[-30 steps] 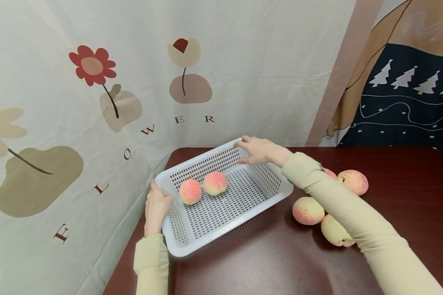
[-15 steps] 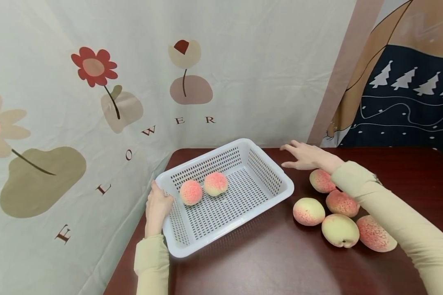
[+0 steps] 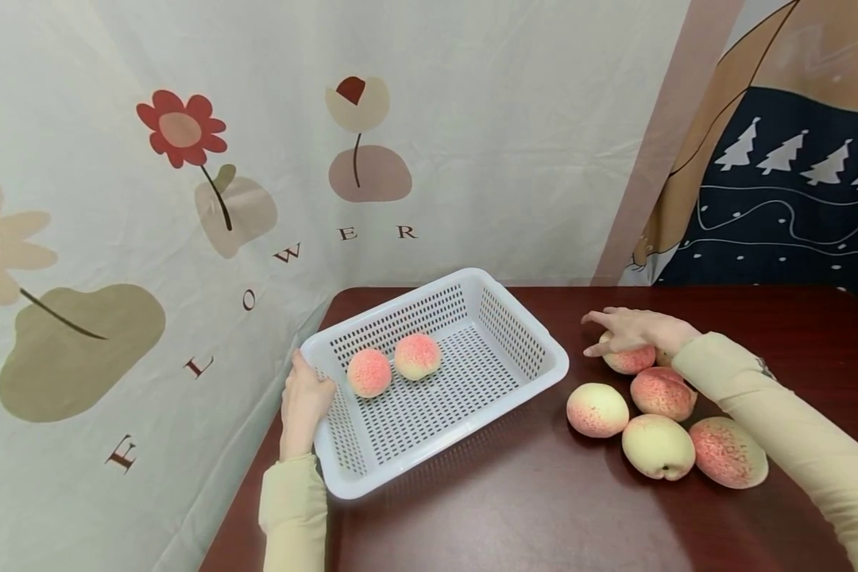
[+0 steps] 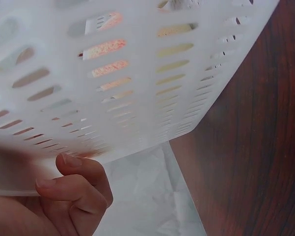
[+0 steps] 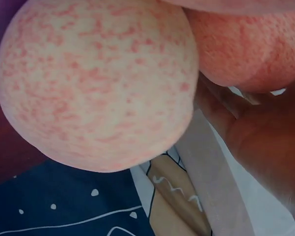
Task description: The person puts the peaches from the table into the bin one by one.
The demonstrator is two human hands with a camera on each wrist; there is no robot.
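My left hand [image 3: 306, 397] grips the left end of a white perforated plastic basket [image 3: 465, 430]. In the left wrist view, that hand's curled fingertips [image 4: 71, 160] show beneath the basket's slotted wall [image 4: 142, 93]. Two pink peaches [image 3: 369, 372] lie inside, toward the left. On the table to the right, my right hand [image 3: 636, 327] reaches over the rearmost of several loose peaches [image 3: 631, 362], its fingers spread and partly covering it. The right wrist view has a pale, red-speckled peach [image 5: 95, 86] up close, and a redder peach [image 5: 255, 49] beside the hand [image 5: 270, 132].
More peaches sit grouped in front of the right hand, including a yellowish one [image 3: 658, 447] and a redder one [image 3: 729, 453] under the forearm's edge. Behind the dark red table [image 3: 529, 508] hangs a printed curtain [image 3: 493, 143], which also runs along its left side.
My right hand has left the basket's far right corner, moving right and then down onto the rear peach. The left hand and basket have stayed in place.
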